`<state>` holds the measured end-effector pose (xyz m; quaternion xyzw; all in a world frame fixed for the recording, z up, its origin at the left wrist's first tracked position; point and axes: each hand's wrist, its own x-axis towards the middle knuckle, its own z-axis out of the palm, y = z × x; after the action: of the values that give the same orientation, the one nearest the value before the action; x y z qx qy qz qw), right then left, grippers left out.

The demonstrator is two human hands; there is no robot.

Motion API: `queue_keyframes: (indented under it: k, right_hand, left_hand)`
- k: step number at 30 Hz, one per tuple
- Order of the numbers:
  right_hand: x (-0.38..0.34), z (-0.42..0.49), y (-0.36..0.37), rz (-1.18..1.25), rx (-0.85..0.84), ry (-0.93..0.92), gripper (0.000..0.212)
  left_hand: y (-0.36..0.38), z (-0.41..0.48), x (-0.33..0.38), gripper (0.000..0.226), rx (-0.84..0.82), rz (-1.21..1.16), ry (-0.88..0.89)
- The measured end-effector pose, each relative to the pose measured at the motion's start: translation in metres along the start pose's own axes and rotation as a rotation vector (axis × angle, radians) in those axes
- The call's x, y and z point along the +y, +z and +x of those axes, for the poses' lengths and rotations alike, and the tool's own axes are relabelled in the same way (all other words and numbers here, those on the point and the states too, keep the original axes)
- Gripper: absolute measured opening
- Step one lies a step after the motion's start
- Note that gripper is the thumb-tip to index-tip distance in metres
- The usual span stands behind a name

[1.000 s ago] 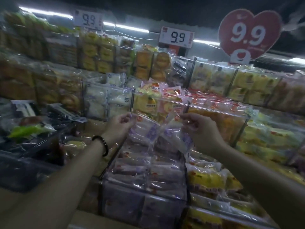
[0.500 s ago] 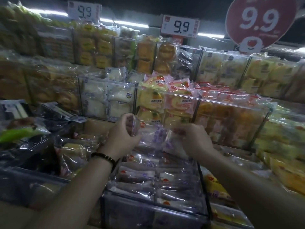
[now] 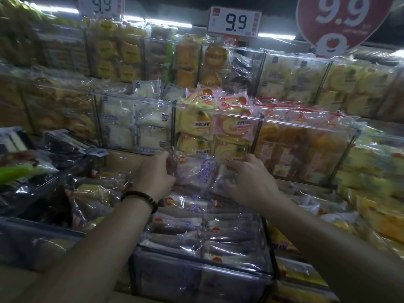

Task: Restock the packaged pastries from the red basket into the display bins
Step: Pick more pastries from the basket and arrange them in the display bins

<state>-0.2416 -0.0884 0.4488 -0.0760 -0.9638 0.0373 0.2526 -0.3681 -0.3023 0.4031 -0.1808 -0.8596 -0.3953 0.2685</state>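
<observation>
The left hand [image 3: 156, 173] and right hand [image 3: 249, 182] each pinch a purple-printed pastry packet [image 3: 194, 173] upright. At six o'clock below, the clear bin [image 3: 196, 274] holds matching packets, probably why they hover there.

Both arms outstretched; left hand [image 3: 156, 173] and right hand [image 3: 251, 182] pinched closed.

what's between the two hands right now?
Head view: purple-printed pastry packets, pinched by the left hand and right hand, over the clear front bin.
</observation>
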Motion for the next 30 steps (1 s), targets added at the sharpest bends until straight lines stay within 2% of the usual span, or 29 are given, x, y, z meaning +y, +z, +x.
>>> queue_keyframes:
  k: [5,10,12,14,18,21,24,30]
  right_hand:
    - [-0.001,-0.002,0.006,-0.090,-0.038,-0.002,0.051]
    - [-0.004,0.004,-0.006,-0.002,-0.148,0.049,0.071]
    - [-0.001,-0.005,-0.017,-0.012,-0.126,0.036,0.074]
    - [0.006,-0.019,-0.030,-0.014,-0.072,0.021,0.070]
    - [0.021,-0.062,-0.058,0.040,-0.001,-0.004,0.048]
    - [0.029,-0.106,-0.075,0.071,0.054,-0.038,0.026]
    - [0.037,-0.143,-0.085,0.094,0.088,-0.034,0.022]
    - [0.057,-0.203,-0.102,0.224,0.120,0.087,0.018]
  left_hand:
    - [0.002,-0.007,0.002,0.032,-0.115,0.074,0.066]
    - [0.003,-0.009,0.005,0.041,-0.074,0.241,0.077]
    - [0.002,-0.010,0.008,0.051,-0.052,0.293,0.082]
    - [-0.002,-0.012,0.013,0.049,-0.054,0.316,0.091]
    - [-0.014,-0.022,0.027,0.025,-0.153,0.335,0.090]
    - [-0.023,-0.032,0.040,0.016,-0.057,0.259,0.100]
    - [-0.034,-0.046,0.079,0.013,0.005,0.119,0.183]
    - [-0.050,-0.126,0.161,0.010,-0.300,-0.117,0.353]
